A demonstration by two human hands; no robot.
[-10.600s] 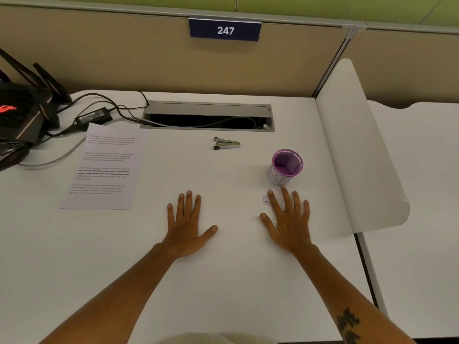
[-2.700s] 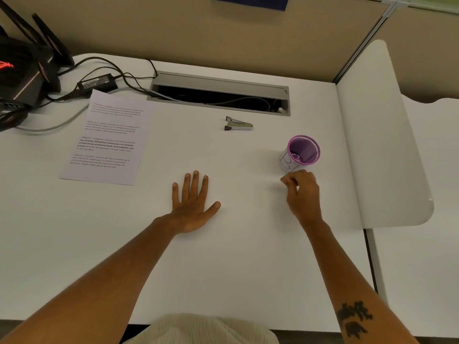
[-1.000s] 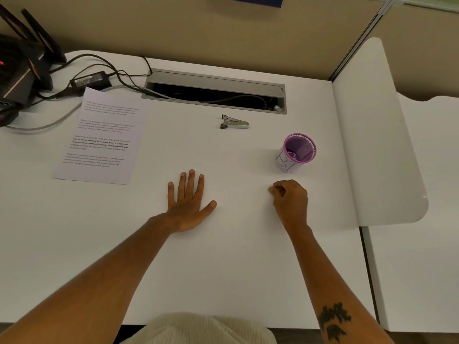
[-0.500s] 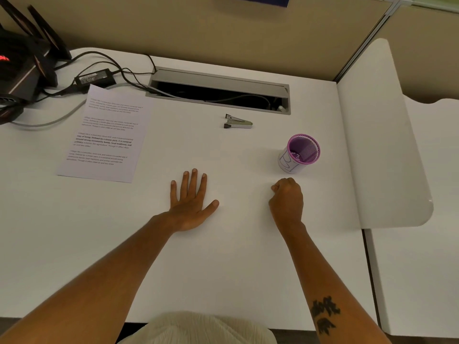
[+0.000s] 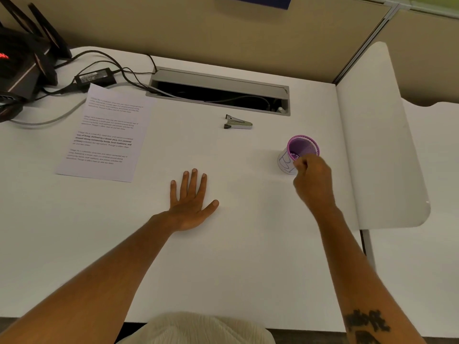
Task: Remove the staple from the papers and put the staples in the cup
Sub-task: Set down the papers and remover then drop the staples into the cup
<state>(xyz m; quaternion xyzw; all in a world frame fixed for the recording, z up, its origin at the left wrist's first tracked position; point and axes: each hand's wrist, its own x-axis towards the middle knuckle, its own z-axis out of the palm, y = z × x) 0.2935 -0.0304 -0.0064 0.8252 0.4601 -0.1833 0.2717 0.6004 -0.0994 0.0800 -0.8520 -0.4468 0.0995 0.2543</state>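
Hovering my right hand point(image 5: 313, 181) right at the near rim of the purple cup point(image 5: 301, 152), fingers point(image 5: 299, 165) pinched tight together. Can't honestly tell if there's a staple in that pinch, it's way too small to show. My guess is this is the drop-off step: get the pinch over the mouth of the cup, then let go so whatever's in there falls inside and not onto the worktop point(image 5: 248, 244).

Left hand point(image 5: 190, 201) is flat on the worktop, fingers spread, holding nothing.

Papers point(image 5: 106, 132) are lying off to the left, well apart from both hands. Staple remover point(image 5: 238, 122) sits further back, near the cable slot point(image 5: 219, 91), untouched right now. Something dark is at the bottom of the cup, can't make out what.

Writing: the papers have 4 blocks of printed text, 1 part bold, too small to read. Cup has some line drawing on its white side, unreadable. Blue sign point(image 5: 253, 0) up top is cut off.
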